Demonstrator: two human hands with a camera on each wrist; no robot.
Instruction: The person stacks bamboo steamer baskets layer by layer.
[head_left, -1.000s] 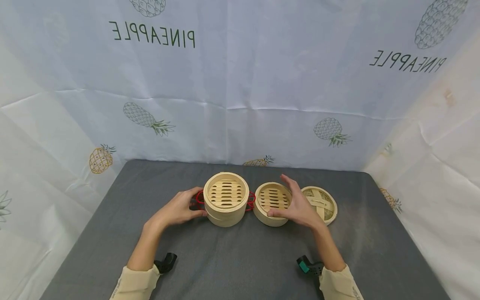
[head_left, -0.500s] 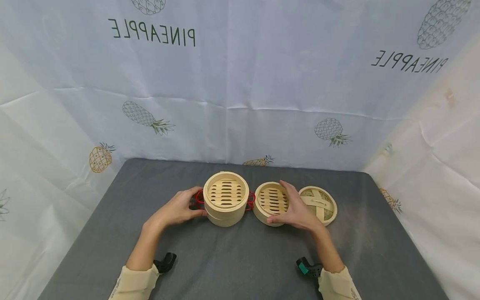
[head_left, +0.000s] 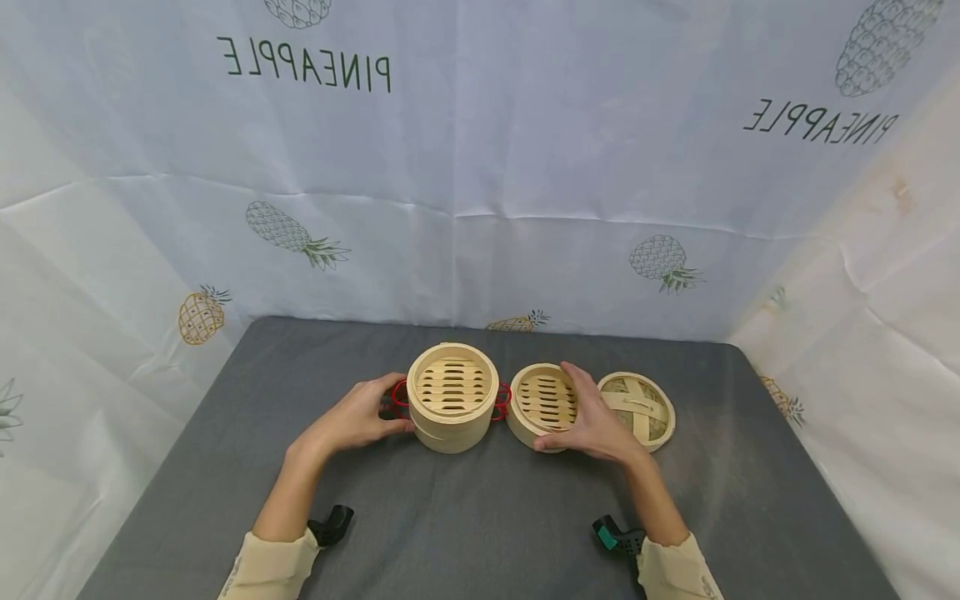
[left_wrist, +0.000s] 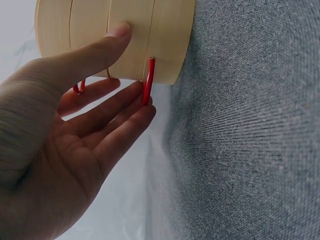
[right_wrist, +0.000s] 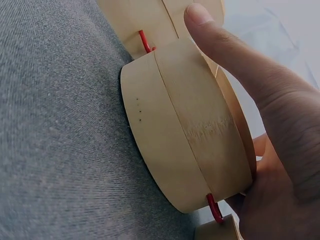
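Note:
Two bamboo steamer baskets form a stack point(head_left: 452, 390) left of the middle, slatted floor facing up, with red loop handles on the sides. My left hand point(head_left: 358, 417) holds the stack's left side; in the left wrist view the thumb lies along the wall and the fingers reach behind, by a red handle point(left_wrist: 148, 82). Just right of the stack, a single bamboo steamer basket point(head_left: 544, 398) sits flat on the table. My right hand point(head_left: 592, 423) grips its right side, thumb at the front and fingers at the back rim.
A woven bamboo lid point(head_left: 654, 412) lies right of the single basket, partly behind my right hand. Grey cloth covers the table point(head_left: 465, 533). A white curtain point(head_left: 480, 167) with pineapple prints hangs behind and along both sides.
My right hand has closed from a wide spread onto the single basket's right side. The left hand and the stack have stayed put.

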